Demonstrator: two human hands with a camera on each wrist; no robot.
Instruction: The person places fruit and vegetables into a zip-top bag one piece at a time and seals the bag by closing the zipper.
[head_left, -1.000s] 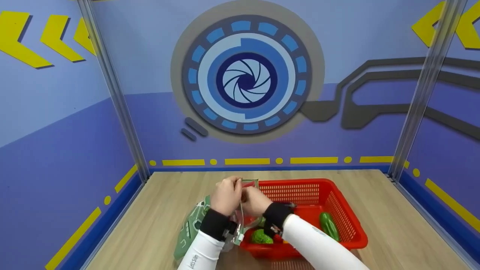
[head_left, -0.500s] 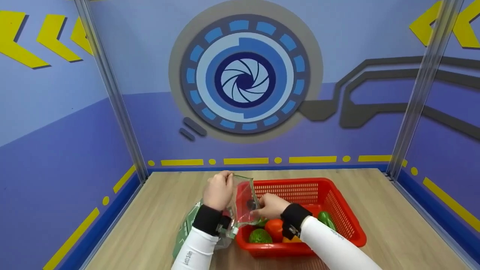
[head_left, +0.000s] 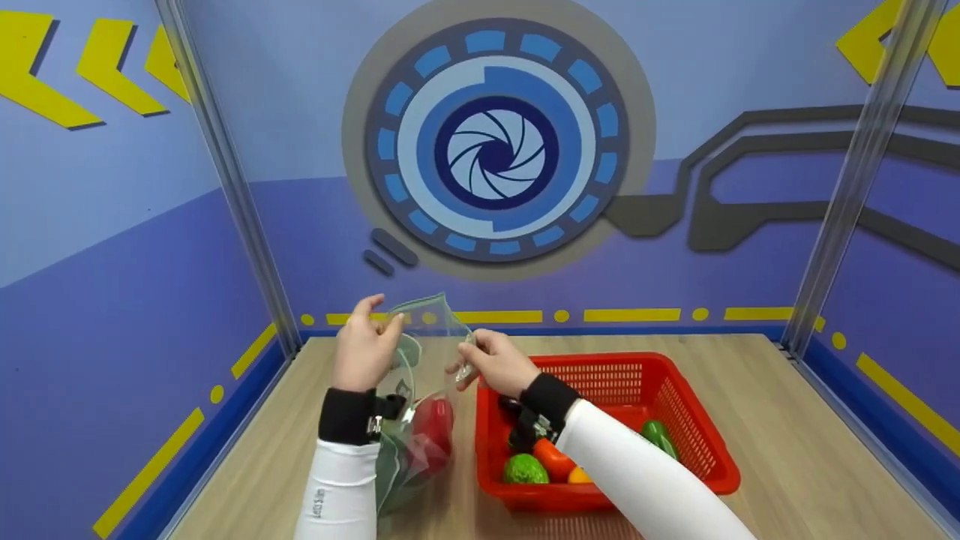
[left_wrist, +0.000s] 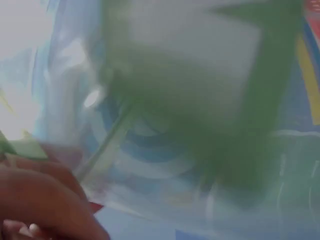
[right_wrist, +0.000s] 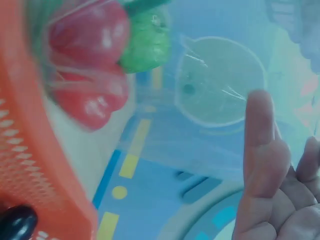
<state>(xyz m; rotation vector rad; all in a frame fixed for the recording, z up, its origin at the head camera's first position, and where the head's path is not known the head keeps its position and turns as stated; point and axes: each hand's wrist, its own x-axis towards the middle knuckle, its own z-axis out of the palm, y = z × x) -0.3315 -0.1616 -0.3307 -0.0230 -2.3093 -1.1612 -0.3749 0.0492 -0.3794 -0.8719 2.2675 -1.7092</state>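
A clear zip bag (head_left: 424,364) with green print stands left of the red basket. Inside lies what looks like a red bell pepper (head_left: 435,429), with a green vegetable (right_wrist: 147,42) beside it in the right wrist view. My right hand (head_left: 504,364) pinches the bag's right edge near the top. By the opposite upper edge is my left hand (head_left: 365,349), thumb and index finger spread apart, the thumb against the film. Blur and the bag's film hide part of the left fingers in the left wrist view.
The red plastic basket (head_left: 637,491) sits on the wooden table (head_left: 795,450), right of the bag. It holds a green textured vegetable (head_left: 525,470), an orange-red one (head_left: 553,459), a cucumber-like green one (head_left: 658,439) and a dark glossy one (right_wrist: 19,222). Blue walls surround the table.
The bag's mouth has moved up and left, away from over the basket, and the bag stands more upright. Both hands rose and shifted left; the left fingers have spread from their grip on the edge.
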